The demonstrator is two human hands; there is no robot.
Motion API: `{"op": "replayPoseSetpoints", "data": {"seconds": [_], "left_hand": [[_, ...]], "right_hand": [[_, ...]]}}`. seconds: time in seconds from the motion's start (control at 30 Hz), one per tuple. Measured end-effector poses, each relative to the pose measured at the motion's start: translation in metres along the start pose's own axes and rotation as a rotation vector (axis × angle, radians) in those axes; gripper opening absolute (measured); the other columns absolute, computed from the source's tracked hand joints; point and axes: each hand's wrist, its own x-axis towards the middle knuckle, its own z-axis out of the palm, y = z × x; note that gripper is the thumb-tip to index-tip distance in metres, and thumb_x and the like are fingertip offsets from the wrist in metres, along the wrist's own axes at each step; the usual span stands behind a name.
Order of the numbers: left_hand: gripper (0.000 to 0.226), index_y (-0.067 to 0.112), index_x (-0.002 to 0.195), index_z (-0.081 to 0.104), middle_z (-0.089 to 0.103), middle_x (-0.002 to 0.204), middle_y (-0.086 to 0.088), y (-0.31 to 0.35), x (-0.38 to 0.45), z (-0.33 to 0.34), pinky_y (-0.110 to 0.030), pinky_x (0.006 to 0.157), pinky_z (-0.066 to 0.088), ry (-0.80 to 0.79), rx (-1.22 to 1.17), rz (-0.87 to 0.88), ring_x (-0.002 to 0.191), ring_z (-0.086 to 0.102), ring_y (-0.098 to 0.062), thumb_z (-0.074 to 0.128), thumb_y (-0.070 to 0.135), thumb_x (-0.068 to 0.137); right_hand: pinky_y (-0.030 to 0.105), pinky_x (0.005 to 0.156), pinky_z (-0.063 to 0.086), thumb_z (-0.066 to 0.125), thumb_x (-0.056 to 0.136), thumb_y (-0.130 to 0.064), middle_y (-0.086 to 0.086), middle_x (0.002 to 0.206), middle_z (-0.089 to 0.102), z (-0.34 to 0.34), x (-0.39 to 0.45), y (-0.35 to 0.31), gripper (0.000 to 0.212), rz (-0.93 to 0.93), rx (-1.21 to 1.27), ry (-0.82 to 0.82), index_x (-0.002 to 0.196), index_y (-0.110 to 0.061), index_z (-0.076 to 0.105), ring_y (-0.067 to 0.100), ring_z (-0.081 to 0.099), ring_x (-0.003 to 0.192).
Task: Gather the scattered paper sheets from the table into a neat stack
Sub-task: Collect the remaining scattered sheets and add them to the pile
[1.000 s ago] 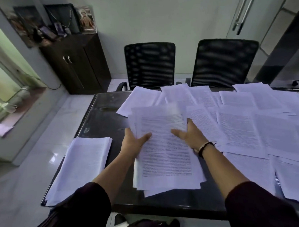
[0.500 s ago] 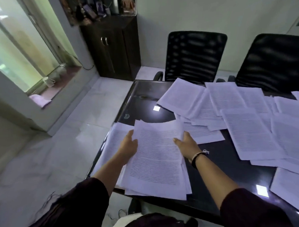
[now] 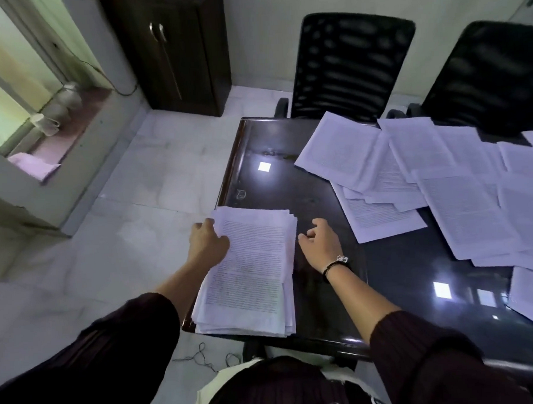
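Observation:
A stack of printed paper sheets [image 3: 256, 272] lies at the near left corner of the dark glossy table [image 3: 330, 290], its sheets slightly fanned at the right and near edges. My left hand [image 3: 207, 244] holds the stack's far left edge, thumb on the top sheet. My right hand [image 3: 320, 242] hovers just right of the stack with fingers loosely curled, touching no paper. Several scattered sheets [image 3: 410, 171] overlap across the middle and right of the table, and one loose sheet [image 3: 379, 218] lies nearest my right hand.
Two black mesh chairs [image 3: 345, 67] [image 3: 492, 79] stand behind the table. A dark cabinet [image 3: 173, 50] is against the far wall, and a window ledge with a mug [image 3: 45, 123] is at the left. White tiled floor lies left of the table.
Both hands carried the gathered sheets left and set them on the pile at the table's corner. My right hand has let go and moved off to the right.

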Motion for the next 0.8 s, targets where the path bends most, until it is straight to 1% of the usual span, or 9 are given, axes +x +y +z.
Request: {"op": "replayPoseSetpoints", "data": {"seconds": [0.07, 0.17, 0.33, 0.4, 0.53, 0.57, 0.63, 0.7, 0.8], "left_hand": [[0.054, 0.007, 0.146, 0.051, 0.045, 0.147, -0.018, 0.019, 0.003, 0.006, -0.045, 0.113, 0.044, 0.010, -0.015, 0.088, 0.130, 0.054, -0.040, 0.062, 0.014, 0.093], [0.048, 0.007, 0.142, 0.055, 0.046, 0.147, -0.016, 0.058, 0.008, 0.022, -0.039, 0.113, 0.039, -0.015, -0.034, 0.218, 0.133, 0.051, -0.036, 0.063, 0.012, 0.096], [0.044, 0.008, 0.141, 0.056, 0.051, 0.143, -0.014, 0.142, 0.014, 0.061, -0.035, 0.107, 0.045, -0.143, -0.055, 0.325, 0.130, 0.054, -0.032, 0.058, 0.003, 0.097], [0.045, 0.008, 0.141, 0.056, 0.052, 0.143, -0.013, 0.172, 0.019, 0.077, -0.034, 0.102, 0.045, -0.189, -0.052, 0.346, 0.127, 0.057, -0.032, 0.058, 0.006, 0.095], [0.046, 0.008, 0.137, 0.056, 0.056, 0.134, -0.012, 0.227, 0.051, 0.114, -0.033, 0.083, 0.045, -0.225, -0.061, 0.335, 0.114, 0.062, -0.032, 0.057, 0.016, 0.092], [0.048, 0.008, 0.139, 0.054, 0.054, 0.136, -0.012, 0.242, 0.064, 0.126, -0.034, 0.083, 0.046, -0.220, -0.059, 0.323, 0.114, 0.061, -0.032, 0.057, 0.018, 0.092], [0.056, 0.006, 0.147, 0.046, 0.047, 0.146, -0.016, 0.262, 0.088, 0.140, -0.042, 0.097, 0.049, -0.179, -0.029, 0.280, 0.127, 0.054, -0.037, 0.060, 0.023, 0.095], [0.061, 0.003, 0.148, 0.041, 0.038, 0.151, -0.020, 0.283, 0.121, 0.158, -0.047, 0.110, 0.040, -0.087, 0.022, 0.219, 0.138, 0.041, -0.041, 0.063, 0.025, 0.096], [0.071, 0.002, 0.146, 0.038, 0.034, 0.154, -0.020, 0.305, 0.170, 0.173, -0.050, 0.113, 0.036, 0.051, 0.068, 0.070, 0.142, 0.033, -0.041, 0.069, 0.036, 0.093]], "right_hand": [[0.025, 0.084, 0.045, 0.065, 0.095, -0.025, -0.001, 0.110, 0.063, -0.019, 0.000, 0.004, 0.053, -0.023, -0.002, 0.053, 0.142, -0.009, 0.048, 0.015, 0.061, 0.092], [0.024, 0.080, 0.045, 0.065, 0.095, -0.026, -0.001, 0.111, 0.065, -0.055, 0.004, 0.011, 0.046, -0.034, -0.004, 0.119, 0.137, -0.010, 0.052, 0.012, 0.061, 0.088], [0.030, 0.084, 0.047, 0.064, 0.094, -0.022, 0.002, 0.115, 0.068, -0.120, 0.033, 0.024, 0.040, 0.021, 0.011, 0.240, 0.131, -0.009, 0.054, 0.021, 0.064, 0.107], [0.033, 0.087, 0.050, 0.065, 0.094, -0.025, 0.003, 0.117, 0.068, -0.143, 0.050, 0.031, 0.043, 0.041, 0.014, 0.269, 0.133, -0.009, 0.054, 0.021, 0.063, 0.109], [0.038, 0.087, 0.054, 0.064, 0.095, -0.029, 0.004, 0.123, 0.065, -0.186, 0.097, 0.060, 0.047, 0.097, 0.015, 0.279, 0.136, -0.011, 0.050, 0.024, 0.063, 0.107], [0.039, 0.087, 0.055, 0.063, 0.095, -0.030, 0.005, 0.124, 0.064, -0.198, 0.113, 0.070, 0.048, 0.114, 0.008, 0.268, 0.136, -0.010, 0.049, 0.025, 0.063, 0.105], [0.035, 0.083, 0.052, 0.063, 0.095, -0.027, 0.008, 0.125, 0.064, -0.214, 0.140, 0.086, 0.046, 0.127, -0.031, 0.252, 0.134, -0.007, 0.049, 0.025, 0.062, 0.105], [0.030, 0.080, 0.045, 0.063, 0.095, -0.025, 0.011, 0.126, 0.063, -0.229, 0.178, 0.106, 0.046, 0.140, -0.076, 0.227, 0.134, -0.005, 0.049, 0.027, 0.061, 0.105], [0.034, 0.083, 0.049, 0.064, 0.096, -0.025, 0.014, 0.129, 0.060, -0.240, 0.229, 0.127, 0.048, 0.112, -0.167, 0.166, 0.136, -0.004, 0.047, 0.030, 0.061, 0.109]]}}
